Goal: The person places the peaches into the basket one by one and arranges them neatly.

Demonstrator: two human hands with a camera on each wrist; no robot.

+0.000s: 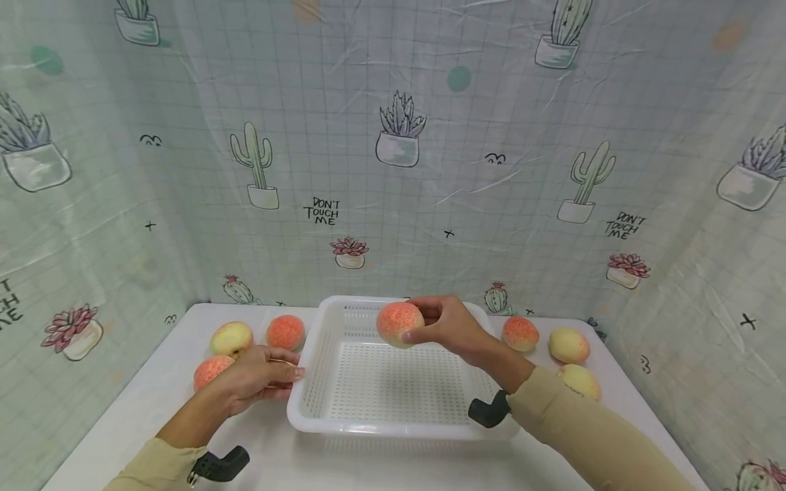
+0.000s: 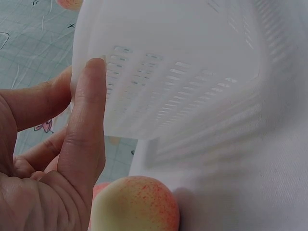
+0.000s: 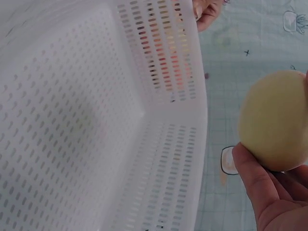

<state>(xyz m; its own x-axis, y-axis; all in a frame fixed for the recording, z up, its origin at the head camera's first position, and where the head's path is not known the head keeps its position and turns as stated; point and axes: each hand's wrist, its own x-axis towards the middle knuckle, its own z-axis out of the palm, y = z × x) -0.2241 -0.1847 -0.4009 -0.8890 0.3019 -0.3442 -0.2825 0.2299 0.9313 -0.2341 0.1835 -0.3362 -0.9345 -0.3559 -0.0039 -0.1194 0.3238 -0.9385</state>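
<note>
A white plastic basket [image 1: 344, 424] with slotted walls stands on the table; its bottom is bare in the head view. My left hand [image 1: 260, 378] pinches the basket's left rim, thumb on one side and fingers on the other, as the left wrist view shows. Over the far part of the basket, my right hand [image 1: 451, 327] holds a peach [image 1: 398, 323], red-speckled on one face. In the right wrist view the peach [image 3: 274, 120] shows its pale yellow side, with fingers and thumb around it.
Left of the basket lie a yellow peach [image 1: 232, 339] and two reddish peaches [image 1: 285, 332], one partly behind my left hand. On the right are a reddish peach [image 1: 520, 333] and two yellow ones [image 1: 569, 345]. A cactus-print curtain [image 1: 442, 204] surrounds the white table [image 1: 276, 450].
</note>
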